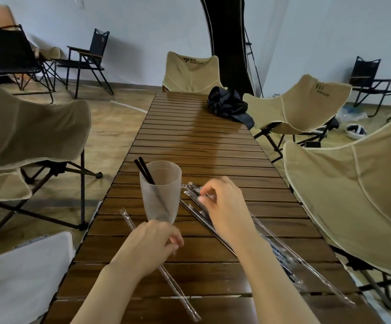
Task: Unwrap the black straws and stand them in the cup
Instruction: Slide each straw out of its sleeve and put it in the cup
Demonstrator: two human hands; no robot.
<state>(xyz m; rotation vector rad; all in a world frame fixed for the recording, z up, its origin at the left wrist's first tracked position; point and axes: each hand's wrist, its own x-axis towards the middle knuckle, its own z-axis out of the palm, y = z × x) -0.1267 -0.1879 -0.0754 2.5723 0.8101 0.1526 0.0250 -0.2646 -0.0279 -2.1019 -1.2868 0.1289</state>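
A frosted clear cup (160, 190) stands on the slatted wooden table (196, 141). Two black straws (143, 170) lean in it and stick out at its upper left. Right of the cup a pile of wrapped black straws (191, 190) lies diagonally. My right hand (227, 206) rests over that pile, with thumb and forefinger pinching the far end of one wrapped straw. My left hand (152, 244) is just in front of the cup's base, fingers curled over a long empty clear wrapper (178, 291) that lies flat. Whether it grips the wrapper is unclear.
More clear wrappers (311, 267) trail toward the table's near right edge. A black bag (228, 105) sits at the far right of the table. Beige folding chairs (353, 195) crowd both sides, and a white cushion (26, 277) lies at the near left.
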